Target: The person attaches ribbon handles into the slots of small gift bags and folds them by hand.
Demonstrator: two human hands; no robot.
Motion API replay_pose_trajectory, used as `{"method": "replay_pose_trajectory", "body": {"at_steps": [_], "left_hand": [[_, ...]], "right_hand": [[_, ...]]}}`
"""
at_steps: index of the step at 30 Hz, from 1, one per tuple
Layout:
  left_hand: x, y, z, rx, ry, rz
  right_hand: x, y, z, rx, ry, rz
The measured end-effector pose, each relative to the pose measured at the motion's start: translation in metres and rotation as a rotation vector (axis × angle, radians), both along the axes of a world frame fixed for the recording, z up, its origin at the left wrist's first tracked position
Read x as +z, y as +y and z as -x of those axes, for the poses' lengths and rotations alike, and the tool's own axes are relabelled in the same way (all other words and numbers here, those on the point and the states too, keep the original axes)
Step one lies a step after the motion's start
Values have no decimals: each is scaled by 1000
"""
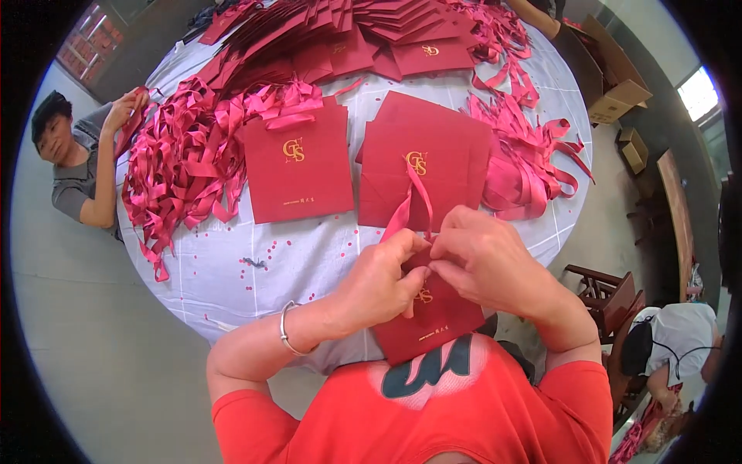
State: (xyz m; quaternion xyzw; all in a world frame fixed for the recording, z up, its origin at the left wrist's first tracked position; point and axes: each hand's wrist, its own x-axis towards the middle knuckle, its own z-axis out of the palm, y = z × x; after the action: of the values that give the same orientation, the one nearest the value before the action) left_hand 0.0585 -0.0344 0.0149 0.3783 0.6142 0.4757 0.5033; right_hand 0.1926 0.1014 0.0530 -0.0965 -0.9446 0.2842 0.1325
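A small red paper gift bag [437, 329] with a gold emblem rests tilted near my body at the table's front edge. My left hand [379, 278], with a silver bangle at its wrist, pinches the bag's upper edge. Beside it, the fingers of my right hand [483, 259] are closed on a pink ribbon [420, 193]. The ribbon loops up from between both hands over the bags beyond. Fingertips partly hide where ribbon meets bag. Just past my hands lies a fanned stack of red bags [386, 182]. Left of that, another bag [297, 182] lies flat.
Tangled pink ribbons [185, 147] heap at the left, with another ribbon pile [533, 174] at the right. Many red bags [309, 39] are piled at the back. A co-worker [85, 162] sits at the left. Cardboard boxes [618, 97] and a wooden stool [603, 294] stand right of the table.
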Motion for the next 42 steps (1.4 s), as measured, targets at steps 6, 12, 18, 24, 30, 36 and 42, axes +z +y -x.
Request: {"method": "replay_pose_trajectory", "body": {"at_steps": [6,12,18,24,30,36,42], "left_hand": [[-3,-1,-4,-3,353,-194],[-9,1,-14,74,610,-336],[-1,0,-16,22,617,-383],[0,-1,-17,22,524,-364],[-13,0,-13,37,389,-376],[-18,3,-16,0,322,-373],[-17,5,-15,-9,257,-272]], "right_hand": [[4,24,7,3,-110,427],[-10,62,35,347,-495,566],[-10,76,68,448,-1004,780],[-29,74,55,333,-938,1051],[-22,57,38,-64,-430,1113],[-38,81,55,-69,60,734],[-54,73,65,-171,255,383]]}}
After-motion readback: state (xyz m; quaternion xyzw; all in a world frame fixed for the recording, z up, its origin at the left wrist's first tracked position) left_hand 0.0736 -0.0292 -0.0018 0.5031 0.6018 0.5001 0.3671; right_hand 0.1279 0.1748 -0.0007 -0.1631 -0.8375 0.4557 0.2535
